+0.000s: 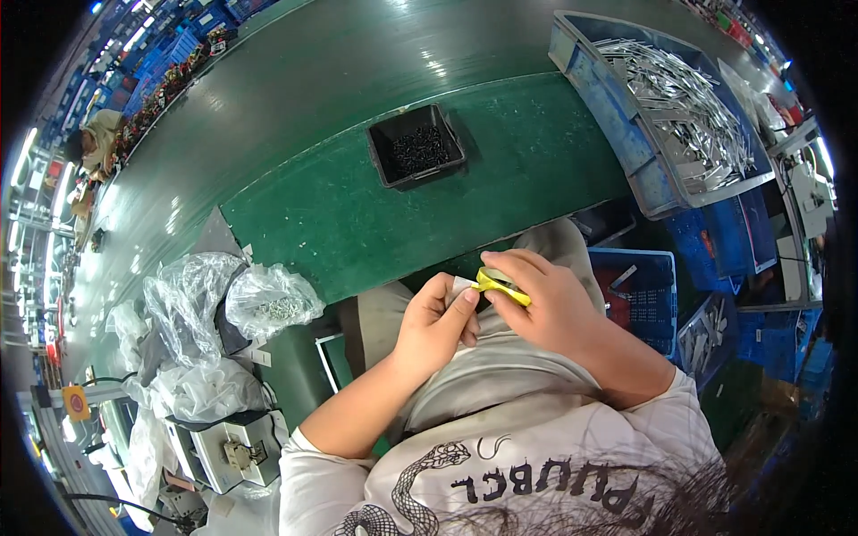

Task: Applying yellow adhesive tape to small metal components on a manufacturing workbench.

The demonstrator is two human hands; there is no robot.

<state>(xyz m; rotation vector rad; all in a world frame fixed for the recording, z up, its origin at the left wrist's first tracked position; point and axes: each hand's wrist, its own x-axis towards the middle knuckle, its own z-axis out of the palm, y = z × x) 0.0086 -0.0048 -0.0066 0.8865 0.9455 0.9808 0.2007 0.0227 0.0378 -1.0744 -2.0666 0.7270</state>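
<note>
Above my lap, just off the near edge of the green table (pixel 509 196), both hands work close together. My right hand (pixel 552 299) is closed on a small yellow tool (pixel 506 289) with a narrow gap along its middle; it looks like thread snips. The tool's left end reaches the fingertips of my left hand (pixel 433 326). There my left thumb and forefinger pinch a small pale piece (pixel 461 286), whose kind is too small to make out. The other left fingers curl in below the thumb.
A black bin (pixel 416 146) of small black parts stands mid-table. A big blue crate (pixel 617 116) of thin metal strips is at the far right. Clear bags (pixel 275 302), one with small parts, lie left. A blue basket (pixel 663 308) stands right of my lap.
</note>
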